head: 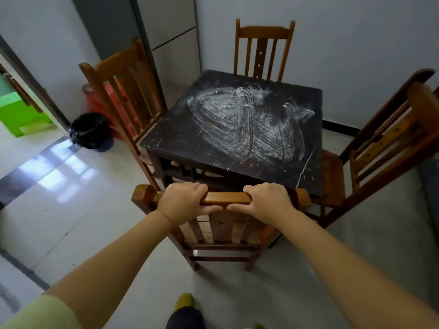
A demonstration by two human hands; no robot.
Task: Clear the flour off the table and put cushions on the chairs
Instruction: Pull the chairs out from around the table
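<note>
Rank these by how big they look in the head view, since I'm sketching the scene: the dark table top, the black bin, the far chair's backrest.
1. Dark table top
2. Far chair's backrest and black bin look alike in size; differing distances from the camera leave their order unsure.

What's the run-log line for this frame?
left hand: gripping near chair top rail | right hand: same rail | table: flour smeared, uncleared | cushions: none visible
</note>
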